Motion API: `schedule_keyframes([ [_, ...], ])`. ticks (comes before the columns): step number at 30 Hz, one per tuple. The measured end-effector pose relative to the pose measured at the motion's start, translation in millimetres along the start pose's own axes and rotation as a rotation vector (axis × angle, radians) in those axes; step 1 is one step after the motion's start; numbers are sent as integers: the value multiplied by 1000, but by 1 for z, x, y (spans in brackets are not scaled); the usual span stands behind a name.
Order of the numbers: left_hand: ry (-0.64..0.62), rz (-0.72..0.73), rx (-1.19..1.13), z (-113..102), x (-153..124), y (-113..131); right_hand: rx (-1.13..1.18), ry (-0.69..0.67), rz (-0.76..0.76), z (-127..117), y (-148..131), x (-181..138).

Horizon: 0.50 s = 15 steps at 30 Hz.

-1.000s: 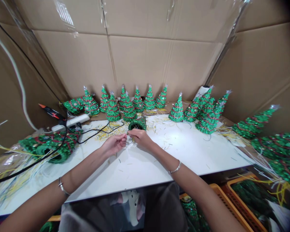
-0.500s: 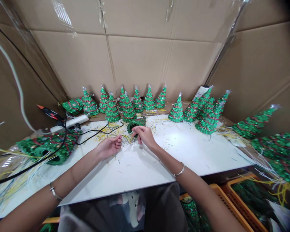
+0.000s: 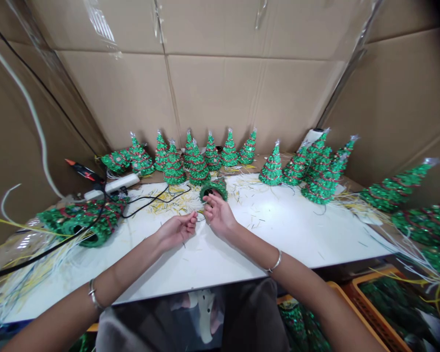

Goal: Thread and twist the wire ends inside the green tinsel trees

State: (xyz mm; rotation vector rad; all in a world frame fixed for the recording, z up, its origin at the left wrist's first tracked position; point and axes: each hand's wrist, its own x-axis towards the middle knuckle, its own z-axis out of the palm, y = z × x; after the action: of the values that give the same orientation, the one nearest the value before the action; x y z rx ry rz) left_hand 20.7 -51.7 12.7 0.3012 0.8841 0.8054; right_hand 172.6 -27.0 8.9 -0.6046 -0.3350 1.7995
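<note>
A small green tinsel Christmas tree (image 3: 222,186) lies on its side on the white tabletop, its hollow base facing me. My left hand (image 3: 179,230) is just in front of it, thumb and fingers pinched together on thin wire (image 3: 201,215) that curves out beside the fingertips. To its right, my right hand (image 3: 220,216) is at the tree's base opening, palm turned inward. Its fingers are loosely bent and apart, with nothing visible between them. They cover part of the opening and the wires there.
Decorated trees (image 3: 272,166) stand along the back. Wire clippings (image 3: 168,200) litter the tabletop (image 3: 278,239). At left are a soldering iron (image 3: 84,171), a power strip (image 3: 113,186), black cables and a tree lying down (image 3: 91,222). Orange crates (image 3: 374,278) sit below at right.
My right hand has turned, its fingers loosening from a pinch and rising by the tree's base. My left hand stays pinched and is now closer to it. The whole view has shifted slightly.
</note>
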Motion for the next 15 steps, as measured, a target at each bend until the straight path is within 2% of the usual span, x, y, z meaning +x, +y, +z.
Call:
schedule_keyframes([
  [3,-13,-14,165,-4,1,3,11,38,-63,-2,0,2],
  [5,4,56,347,-8,4,12,0,81,-103,-3,-2,4],
  [6,22,117,456,-10,6,18,-11,104,-132,-3,-3,5],
  [9,163,430,753,-12,15,42,-73,138,-250,-4,-6,6],
  [11,212,611,806,-8,23,59,-131,116,-335,-5,-8,5],
  [13,151,638,800,0,33,74,-199,69,-398,-4,-10,4],
  [15,139,528,737,13,44,85,-280,8,-456,-4,-12,2],
])
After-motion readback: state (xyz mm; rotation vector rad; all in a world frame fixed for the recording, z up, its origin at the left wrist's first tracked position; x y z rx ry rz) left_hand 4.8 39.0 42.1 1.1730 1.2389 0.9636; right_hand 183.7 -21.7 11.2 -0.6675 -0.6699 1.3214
